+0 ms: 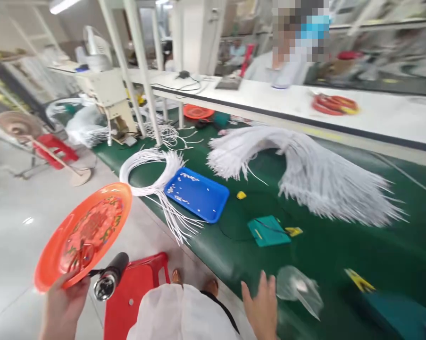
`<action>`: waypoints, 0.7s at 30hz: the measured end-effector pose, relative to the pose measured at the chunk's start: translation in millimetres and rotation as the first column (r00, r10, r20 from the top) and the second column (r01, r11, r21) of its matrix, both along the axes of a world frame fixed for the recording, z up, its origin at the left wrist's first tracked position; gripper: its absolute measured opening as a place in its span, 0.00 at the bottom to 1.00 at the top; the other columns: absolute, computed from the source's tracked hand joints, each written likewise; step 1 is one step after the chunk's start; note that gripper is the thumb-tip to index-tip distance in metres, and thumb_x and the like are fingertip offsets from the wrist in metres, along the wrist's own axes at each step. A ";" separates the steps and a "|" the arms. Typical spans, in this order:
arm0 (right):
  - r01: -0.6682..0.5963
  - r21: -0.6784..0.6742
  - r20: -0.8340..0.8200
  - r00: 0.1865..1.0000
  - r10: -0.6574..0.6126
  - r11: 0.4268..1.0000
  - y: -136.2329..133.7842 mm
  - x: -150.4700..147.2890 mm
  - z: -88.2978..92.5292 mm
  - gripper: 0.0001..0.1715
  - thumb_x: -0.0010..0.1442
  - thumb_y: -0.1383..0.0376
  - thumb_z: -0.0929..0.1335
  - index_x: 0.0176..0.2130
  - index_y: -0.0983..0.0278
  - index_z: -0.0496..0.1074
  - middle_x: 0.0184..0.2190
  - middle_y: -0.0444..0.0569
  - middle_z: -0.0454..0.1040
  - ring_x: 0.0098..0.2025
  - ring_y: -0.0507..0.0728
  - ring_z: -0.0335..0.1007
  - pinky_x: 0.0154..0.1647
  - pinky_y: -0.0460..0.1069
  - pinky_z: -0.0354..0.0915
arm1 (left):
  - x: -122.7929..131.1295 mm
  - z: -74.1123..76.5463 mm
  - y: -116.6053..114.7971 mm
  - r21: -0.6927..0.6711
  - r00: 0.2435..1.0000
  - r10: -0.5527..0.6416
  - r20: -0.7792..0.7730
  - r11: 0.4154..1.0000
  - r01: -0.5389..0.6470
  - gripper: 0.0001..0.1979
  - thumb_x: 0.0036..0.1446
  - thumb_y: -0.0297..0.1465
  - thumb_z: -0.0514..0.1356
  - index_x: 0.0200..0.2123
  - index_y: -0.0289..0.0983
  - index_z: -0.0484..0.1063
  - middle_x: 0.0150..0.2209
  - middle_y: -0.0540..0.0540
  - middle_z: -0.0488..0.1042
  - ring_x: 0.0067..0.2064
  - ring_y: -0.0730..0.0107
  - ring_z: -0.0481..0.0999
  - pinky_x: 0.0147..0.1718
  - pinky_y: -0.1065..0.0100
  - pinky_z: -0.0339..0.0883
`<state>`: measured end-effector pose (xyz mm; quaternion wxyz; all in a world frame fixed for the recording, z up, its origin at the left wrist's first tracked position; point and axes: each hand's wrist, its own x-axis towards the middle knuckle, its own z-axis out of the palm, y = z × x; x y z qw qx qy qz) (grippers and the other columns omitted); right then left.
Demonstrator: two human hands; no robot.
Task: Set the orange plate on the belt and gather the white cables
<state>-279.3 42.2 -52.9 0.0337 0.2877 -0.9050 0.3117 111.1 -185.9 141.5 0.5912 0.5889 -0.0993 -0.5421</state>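
Orange plastic plate (83,236) — likely light, rigid, slick — is pinched at its lower rim by the left hand (64,307); right hand (262,307) hovers spread and empty over the green desk (326,250)

Orange round plate (88,231), patterned center, tilted up at near left, off the desk; clear plastic bag (299,290), crumpled, on green desk near right.
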 end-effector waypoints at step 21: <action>-0.133 0.057 0.030 0.991 0.131 0.990 -35.4 18.1 17.7 0.49 0.57 0.44 0.52 0.59 0.81 0.54 0.61 0.75 0.47 0.62 0.76 0.47 0.55 0.66 0.56 | 30.0 -16.3 13.5 0.133 0.971 0.184 -0.156 0.978 -0.164 0.10 0.42 0.15 0.54 0.28 0.31 0.66 0.24 0.45 0.70 0.22 0.71 0.69 0.17 0.74 0.65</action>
